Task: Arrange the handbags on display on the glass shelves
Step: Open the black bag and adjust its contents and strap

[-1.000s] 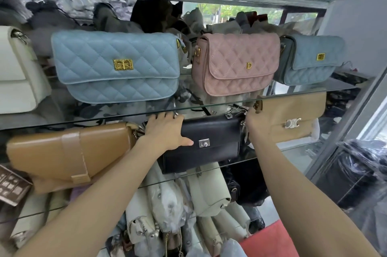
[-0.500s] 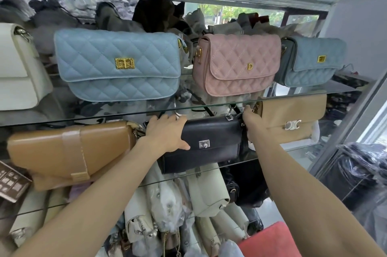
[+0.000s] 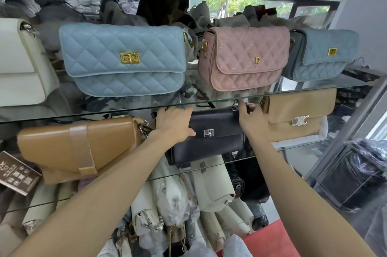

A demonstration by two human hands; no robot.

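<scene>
Black bag (image 3: 211, 135) sits on the middle glass shelf (image 3: 293, 147), squeezed between the tan strap-front bag (image 3: 79, 147) on its left and the beige bag (image 3: 297, 114) on its right, so there's hardly any room either side. Its top is tucked right under the front edge of the upper glass shelf (image 3: 83, 113). The left hand (image 3: 173, 123) grips its top left corner, fingers curled over the top and thumb across the front. The right hand (image 3: 250, 119) is at the top right corner; its fingers go behind the bag's hardware, so I can't tell if they're gripping.

Readable stuff: a gold "D" on the pink quilted bag (image 3: 245, 57), and gold turn-locks on both blue quilted bags (image 3: 125, 59). The brown card (image 3: 17, 175) at far left has print too small to read. The white bag (image 3: 21, 64) is cut off by the frame edge.
</scene>
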